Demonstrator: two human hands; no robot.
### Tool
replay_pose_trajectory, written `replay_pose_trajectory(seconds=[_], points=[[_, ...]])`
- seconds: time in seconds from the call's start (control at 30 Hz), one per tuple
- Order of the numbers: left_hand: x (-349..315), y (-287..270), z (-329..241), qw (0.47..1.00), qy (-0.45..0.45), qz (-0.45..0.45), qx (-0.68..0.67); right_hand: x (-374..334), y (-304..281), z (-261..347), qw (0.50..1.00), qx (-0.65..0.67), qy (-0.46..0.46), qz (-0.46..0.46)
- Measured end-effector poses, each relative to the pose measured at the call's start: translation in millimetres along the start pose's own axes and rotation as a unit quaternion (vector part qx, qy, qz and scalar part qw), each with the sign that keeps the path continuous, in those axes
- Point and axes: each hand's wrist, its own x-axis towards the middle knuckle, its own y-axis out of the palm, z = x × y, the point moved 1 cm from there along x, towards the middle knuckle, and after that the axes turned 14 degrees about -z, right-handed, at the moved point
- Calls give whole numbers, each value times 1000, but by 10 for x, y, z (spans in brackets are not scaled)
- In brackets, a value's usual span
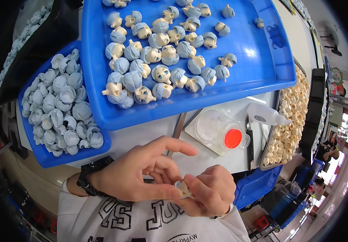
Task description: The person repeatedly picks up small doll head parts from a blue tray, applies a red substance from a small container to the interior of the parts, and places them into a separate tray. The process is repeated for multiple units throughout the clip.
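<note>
Doll-head piece (185, 189), small and cream with a bit of pale blue-grey at its edge, sits between the two hands, just in front of the person's white shirt (149, 226); the fingers hide most of it. The right hand (212, 189) has its grip closed on the piece, thumb pressed on top and the other fingers curled beneath. The left hand (129, 173) meets it from the other side, its thumb tip right beside the piece, its index finger stretched out above and the rest bent inward; whether that grip is also pinching the piece I cannot tell. A black watch (97, 171) circles the left wrist.

Beyond the hands, on the white worktop (129, 139), a clear cup (233, 138) with a bright red middle stands near a round clear dish (211, 125). A white squeeze bottle (264, 115) lies on its side with its nozzle pointing right, and a slim black tool (250, 151) lies below it.

Farther out, a large blue tray (198, 101) carries many doll heads (161, 74) with pale blue hair, crowded toward its left half. To its left, a blue bin (99, 150) is heaped with pale blue hair shells (67, 94). On the right, a shallow tray (265, 155) is full of cream pieces (293, 117), with another blue bin (256, 187) lower down.
</note>
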Motion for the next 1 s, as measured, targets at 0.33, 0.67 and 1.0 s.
replay_pose_trajectory(seconds=[0.33,0.67,1.0], points=[[-9,98,78,980,72,182,-36,52,-165,96,981,159,-68,83],[-260,220,-115,953,170,-106,227,-158,-131,-37,984,127,112,57],[-449,189,-585,873,253,-385,163,328,-459,648,959,277,-60,-21]])
